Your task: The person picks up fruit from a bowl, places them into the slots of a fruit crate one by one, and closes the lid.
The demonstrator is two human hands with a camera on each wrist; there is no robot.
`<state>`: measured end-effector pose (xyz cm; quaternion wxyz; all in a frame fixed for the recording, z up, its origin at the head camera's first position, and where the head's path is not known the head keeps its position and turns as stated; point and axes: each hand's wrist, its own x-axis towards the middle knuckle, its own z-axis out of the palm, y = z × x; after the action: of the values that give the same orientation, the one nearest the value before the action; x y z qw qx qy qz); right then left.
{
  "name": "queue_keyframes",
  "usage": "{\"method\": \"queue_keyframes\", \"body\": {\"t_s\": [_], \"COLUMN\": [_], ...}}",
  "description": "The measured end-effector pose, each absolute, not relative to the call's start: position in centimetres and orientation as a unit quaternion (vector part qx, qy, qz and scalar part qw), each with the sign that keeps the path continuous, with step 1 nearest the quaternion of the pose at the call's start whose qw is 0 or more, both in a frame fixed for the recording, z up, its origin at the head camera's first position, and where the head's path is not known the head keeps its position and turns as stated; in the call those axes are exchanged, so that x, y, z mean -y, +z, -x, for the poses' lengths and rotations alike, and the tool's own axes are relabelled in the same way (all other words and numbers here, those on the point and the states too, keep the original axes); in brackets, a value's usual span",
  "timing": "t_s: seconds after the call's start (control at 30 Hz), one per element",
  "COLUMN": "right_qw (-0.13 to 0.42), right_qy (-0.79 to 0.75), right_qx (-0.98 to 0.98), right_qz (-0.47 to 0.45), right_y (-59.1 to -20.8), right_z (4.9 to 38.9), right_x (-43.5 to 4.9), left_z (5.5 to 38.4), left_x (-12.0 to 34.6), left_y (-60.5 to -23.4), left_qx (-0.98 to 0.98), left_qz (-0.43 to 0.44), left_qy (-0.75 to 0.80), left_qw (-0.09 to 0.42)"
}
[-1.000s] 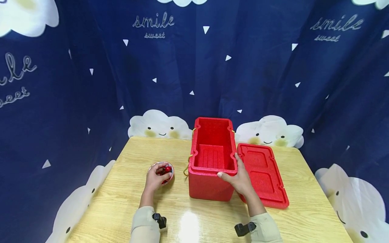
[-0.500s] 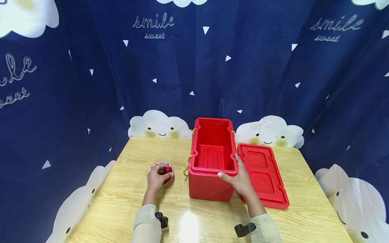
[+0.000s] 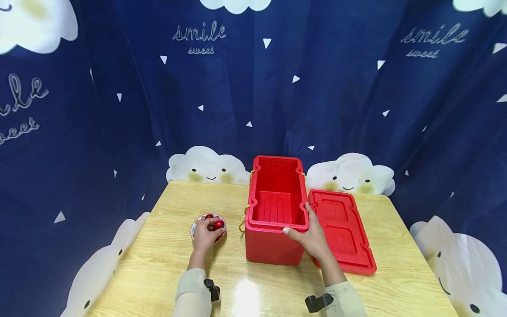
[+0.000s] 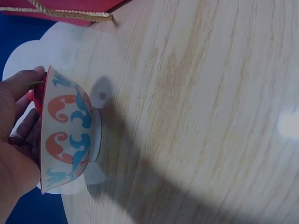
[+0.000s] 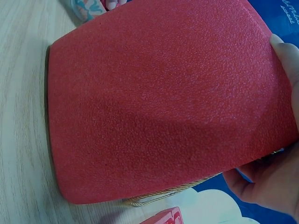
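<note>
Dark blue curtain [image 3: 340, 97], pale script lettering: "smile" above a smaller "sweet", legible in full on the upper centre-left inscription [image 3: 200, 31] and again on the upper right inscription [image 3: 434, 36]. Far left inscription [image 3: 24, 99], same curtain, larger in view and cut by the frame edge, closing letters of both words readable. Small corner lettering [image 5: 290, 14], blue cloth, right wrist view: blurred and tilted, apparently the same pair of words.

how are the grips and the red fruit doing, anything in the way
Left grip at red fruit in bowl, hold unclear. Right grip on near right corner of open box. Lid off, beside box. Yellow cord on bowl side, might snag.
</note>
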<state>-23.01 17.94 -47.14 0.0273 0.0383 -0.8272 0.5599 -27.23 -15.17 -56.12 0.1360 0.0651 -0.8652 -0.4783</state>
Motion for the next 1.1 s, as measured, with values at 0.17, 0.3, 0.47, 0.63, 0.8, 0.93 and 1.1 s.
{"method": "queue_keyframes", "body": {"t_s": [0.17, 0.3, 0.47, 0.63, 0.8, 0.93, 1.1], "right_qw": [0.030, 0.026, 0.028, 0.025, 0.020, 0.024, 0.017], "right_qy": [0.562, 0.561, 0.562, 0.559, 0.560, 0.556, 0.559], "right_qx": [0.825, 0.826, 0.825, 0.828, 0.828, 0.830, 0.828], "right_qz": [-0.042, -0.041, -0.043, -0.040, -0.036, -0.038, -0.038], "right_y": [-47.1, -47.1, -47.0, -47.0, -46.9, -46.7, -46.7], "right_z": [23.0, 23.1, 23.2, 23.3, 23.2, 23.0, 22.9], "right_x": [-17.8, -17.8, -17.6, -17.6, -17.5, -17.5, -17.6], "left_z": [27.5, 27.6, 27.8, 27.7, 27.0, 26.5, 26.0], "left_x": [15.0, 15.0, 15.0, 15.1, 15.2, 15.4, 15.6], "left_y": [-56.3, -56.3, -56.2, -56.1, -55.7, -55.4, -55.0], "left_qx": [0.867, 0.865, 0.863, 0.863, 0.870, 0.876, 0.877], "left_qz": [-0.070, -0.077, -0.082, -0.080, -0.079, -0.077, -0.081], "left_qy": [-0.470, -0.471, -0.477, -0.474, -0.459, -0.448, -0.447], "left_qw": [0.149, 0.152, 0.148, 0.156, 0.162, 0.160, 0.157]}}
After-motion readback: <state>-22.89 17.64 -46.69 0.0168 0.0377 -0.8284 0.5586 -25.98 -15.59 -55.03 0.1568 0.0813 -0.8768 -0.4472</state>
